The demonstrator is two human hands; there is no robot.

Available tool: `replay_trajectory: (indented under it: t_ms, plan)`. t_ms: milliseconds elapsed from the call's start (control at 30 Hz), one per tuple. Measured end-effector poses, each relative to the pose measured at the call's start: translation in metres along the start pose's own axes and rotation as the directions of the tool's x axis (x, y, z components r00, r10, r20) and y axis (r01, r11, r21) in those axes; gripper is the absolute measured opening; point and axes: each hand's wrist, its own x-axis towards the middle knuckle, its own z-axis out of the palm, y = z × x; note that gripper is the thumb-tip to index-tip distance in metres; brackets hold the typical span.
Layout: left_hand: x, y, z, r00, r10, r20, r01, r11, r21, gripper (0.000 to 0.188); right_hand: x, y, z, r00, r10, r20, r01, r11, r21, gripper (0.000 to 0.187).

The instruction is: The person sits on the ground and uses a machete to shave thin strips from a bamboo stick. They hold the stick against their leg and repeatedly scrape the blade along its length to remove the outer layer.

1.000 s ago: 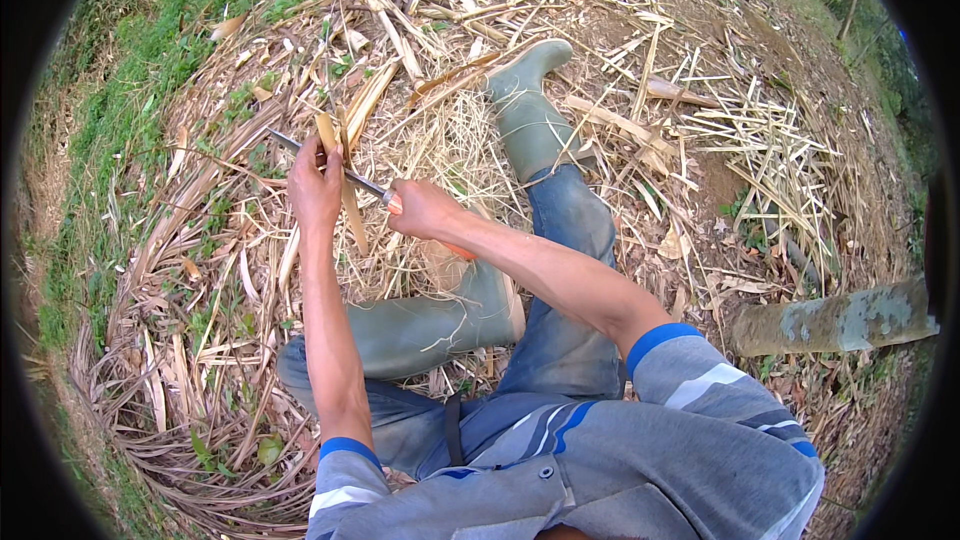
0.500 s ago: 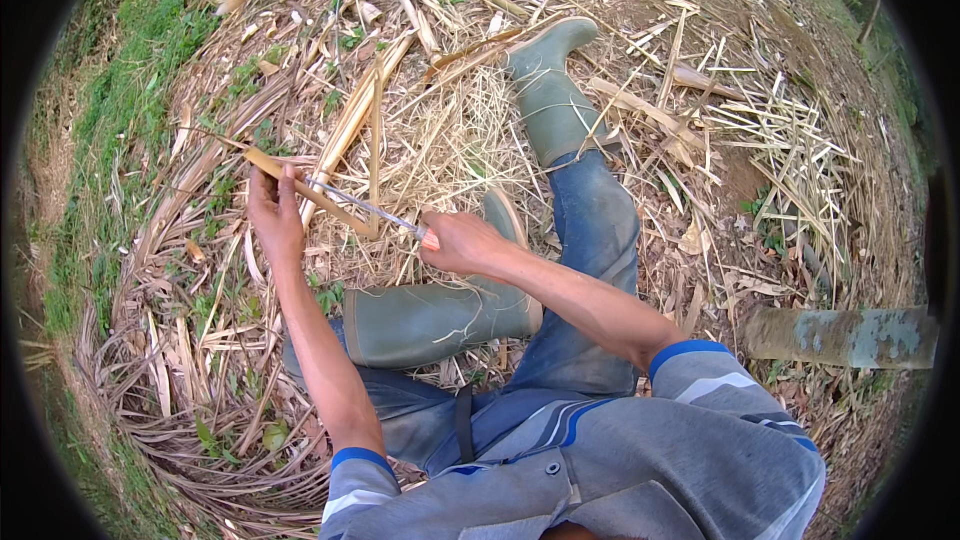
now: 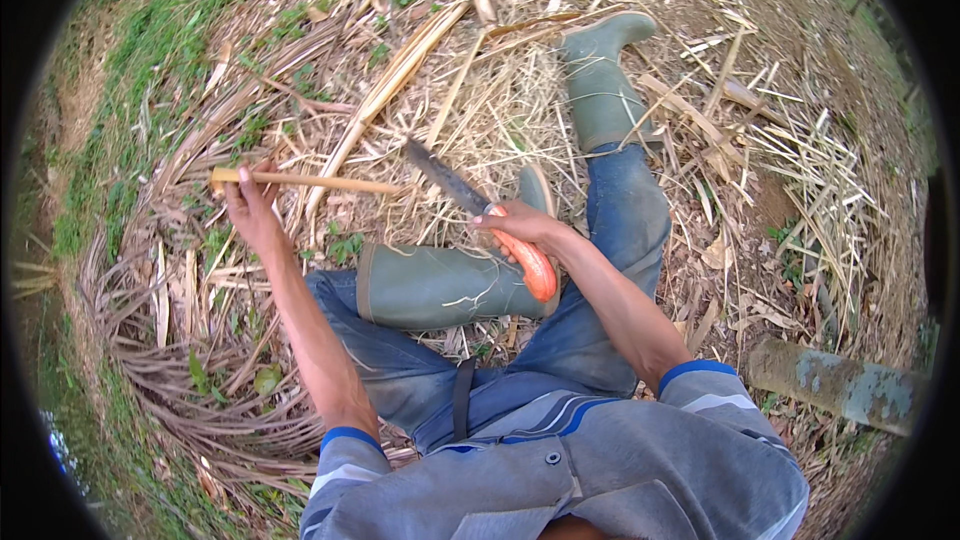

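My left hand is closed round one end of a tan stick, which reaches to the right over the litter. In my right hand is a knife by its orange handle. The dark knife blade points up and to the left, its tip a little apart from the stick's free end. Below both lies my bent leg in a green rubber boot; the other boot is stretched out ahead.
Thin pale strips lie heaped at the right. Fine shavings cover the ground between my legs. Long split pieces lie ahead, and dry fronds at lower left. A mottled log rests beside my right side.
The knife has come away from the stick, and its broad blade now shows, angled up and left. The stick has swung closer to level. My right hand has moved right; the view has shifted too.
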Motion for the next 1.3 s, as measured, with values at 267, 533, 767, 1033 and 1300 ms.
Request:
replay_trajectory:
  t_ms: [267,533,767,1033,1300]
  plan:
    - [-0.021,0.012,-0.009,0.993,0.032,0.112,-0.044,0.994,0.103,0.024,-0.056,-0.015,0.043,0.949,-0.301,-0.097,0.255,0.91,-0.327,0.046]
    - [-0.065,0.035,-0.006,0.961,0.102,0.256,-0.134,0.985,0.111,0.016,-0.07,-0.048,0.08,0.776,-0.631,0.001,0.516,0.634,-0.576,0.048]
    - [-0.072,0.026,-0.017,0.975,0.099,0.2,-0.114,0.991,0.065,0.017,-0.052,-0.04,0.08,0.848,-0.529,0.034,0.405,0.606,-0.684,0.041]
    - [-0.074,0.017,-0.023,0.98,0.123,0.156,-0.137,0.987,0.084,0.018,-0.031,-0.032,0.071,0.844,-0.536,0.027,0.383,0.566,-0.73,0.034]
    - [-0.083,0.013,-0.028,0.984,0.166,0.061,-0.171,0.981,0.091,0.022,-0.039,-0.026,0.079,0.861,-0.507,0.05,0.308,0.44,-0.843,0.03]
